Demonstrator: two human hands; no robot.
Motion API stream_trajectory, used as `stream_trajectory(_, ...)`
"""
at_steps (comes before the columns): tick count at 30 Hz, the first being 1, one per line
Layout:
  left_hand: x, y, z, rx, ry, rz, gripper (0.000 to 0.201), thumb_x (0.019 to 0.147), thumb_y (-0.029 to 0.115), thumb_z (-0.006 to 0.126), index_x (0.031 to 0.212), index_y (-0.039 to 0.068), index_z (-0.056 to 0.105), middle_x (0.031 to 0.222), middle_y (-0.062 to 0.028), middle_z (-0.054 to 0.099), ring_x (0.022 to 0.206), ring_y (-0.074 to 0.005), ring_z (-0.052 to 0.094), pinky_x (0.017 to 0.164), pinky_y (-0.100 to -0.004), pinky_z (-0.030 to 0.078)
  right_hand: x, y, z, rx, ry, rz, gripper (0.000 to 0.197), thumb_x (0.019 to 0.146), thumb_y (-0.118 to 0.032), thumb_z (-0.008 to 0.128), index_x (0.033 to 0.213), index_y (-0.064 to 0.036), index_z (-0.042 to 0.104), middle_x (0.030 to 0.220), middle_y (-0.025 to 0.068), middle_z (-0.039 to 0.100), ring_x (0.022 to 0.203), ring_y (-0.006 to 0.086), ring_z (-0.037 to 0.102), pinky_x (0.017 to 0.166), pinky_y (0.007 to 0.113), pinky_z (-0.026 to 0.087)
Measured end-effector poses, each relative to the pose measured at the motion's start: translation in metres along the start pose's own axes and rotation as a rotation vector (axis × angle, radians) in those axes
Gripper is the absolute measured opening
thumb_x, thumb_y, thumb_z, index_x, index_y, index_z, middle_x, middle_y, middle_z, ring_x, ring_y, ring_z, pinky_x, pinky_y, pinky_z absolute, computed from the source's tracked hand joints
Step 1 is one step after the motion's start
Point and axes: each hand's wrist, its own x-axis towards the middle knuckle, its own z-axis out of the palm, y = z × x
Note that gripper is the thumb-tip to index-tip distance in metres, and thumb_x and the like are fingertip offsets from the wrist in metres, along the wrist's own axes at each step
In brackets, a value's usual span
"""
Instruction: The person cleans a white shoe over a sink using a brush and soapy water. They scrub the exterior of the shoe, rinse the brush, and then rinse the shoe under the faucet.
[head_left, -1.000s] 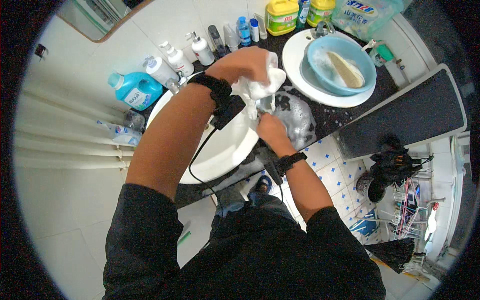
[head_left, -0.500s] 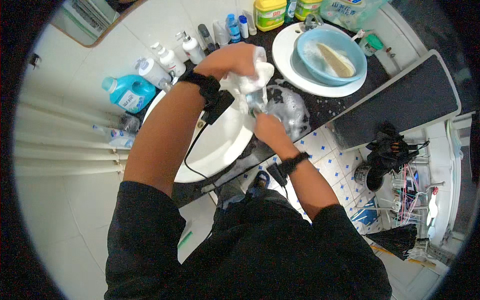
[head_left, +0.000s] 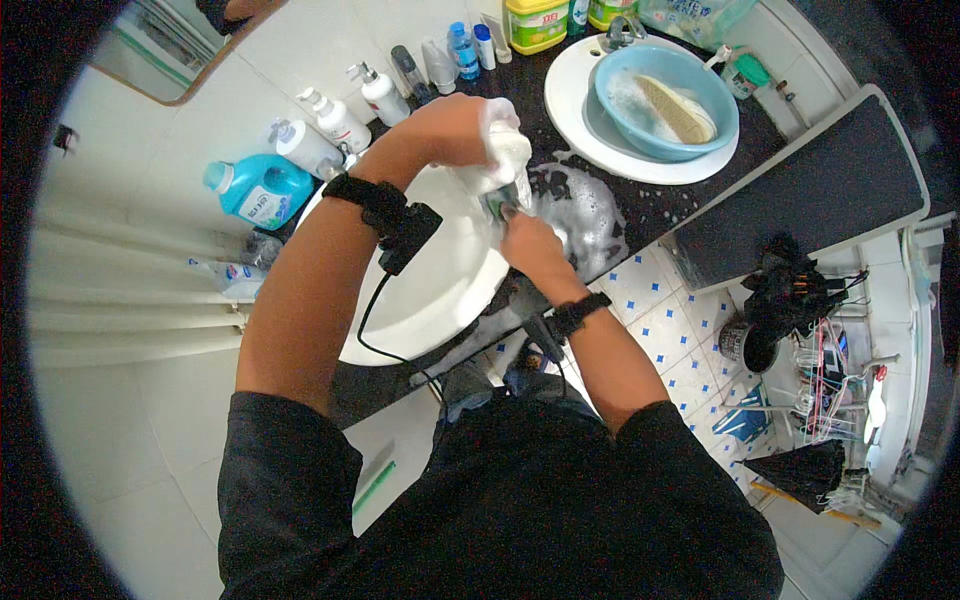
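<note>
My left hand [head_left: 492, 130], wet with foam, grips what looks like a white shoe [head_left: 508, 168] at the right rim of the near white washbasin [head_left: 420, 300]. Its fingers are bent over the top, partly hidden by suds. Just below, my right hand [head_left: 535, 248] is closed round a brush [head_left: 498, 204], greenish where it shows, held against the shoe's lower part. The bristles are hidden. Thick suds [head_left: 590, 225] lie on the dark counter beside my right hand. A second white shoe with a tan sole [head_left: 678, 112] rests in a light blue basin [head_left: 612, 78] of foamy water.
The blue basin sits in a second white washbasin [head_left: 570, 125] with a tap [head_left: 622, 35]. Along the wall stand pump bottles [head_left: 380, 95], a teal detergent jug [head_left: 262, 190] and a yellow jug [head_left: 535, 25]. A dark panel [head_left: 800, 195] rises at right. Cables hang from my wrists.
My left hand and the shoe have shifted slightly left and tilted. My right hand has drawn a little left with the brush, staying against the shoe.
</note>
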Motion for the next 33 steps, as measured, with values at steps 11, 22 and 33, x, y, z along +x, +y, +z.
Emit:
stream_trajectory(11, -0.022, -0.021, 0.007, -0.063, 0.095, 0.101, 0.056, 0.061, 0.027, 0.075, 0.113, 0.017, 0.057, 0.097, -0.0165, 0.065, 0.092, -0.0347, 0.061, 0.079, -0.0415, 0.049, -0.036, -0.02, -0.013, -0.15, 0.024, -0.139, 0.037, 0.083, -0.015, 0.046, 0.118, -0.0086, 0.056, 0.081, 0.0265, 0.062, 0.078, 0.0419, 0.062, 0.07, 0.05, 0.05)
stream_trajectory(22, -0.018, -0.023, 0.014, 0.049, 0.162, 0.119, 0.053, 0.06, 0.033, 0.072, 0.108, 0.014, 0.06, 0.093, -0.0193, 0.065, 0.089, -0.0359, 0.063, 0.079, -0.0429, 0.05, -0.02, -0.013, 0.026, -0.187, -0.017, 0.068, 0.04, 0.088, -0.017, 0.035, 0.125, -0.0134, 0.051, 0.088, 0.0268, 0.062, 0.085, 0.0416, 0.061, 0.077, 0.049, 0.049)
stream_trajectory(33, -0.021, -0.013, 0.027, 0.115, 0.259, 0.131, 0.048, 0.06, 0.03, 0.07, 0.105, 0.015, 0.061, 0.091, -0.0163, 0.066, 0.086, -0.0342, 0.064, 0.075, -0.0436, 0.051, -0.003, -0.008, 0.039, -0.243, 0.101, 0.076, 0.04, 0.086, -0.016, 0.039, 0.124, -0.0142, 0.05, 0.088, 0.0258, 0.062, 0.083, 0.0427, 0.061, 0.077, 0.051, 0.048)
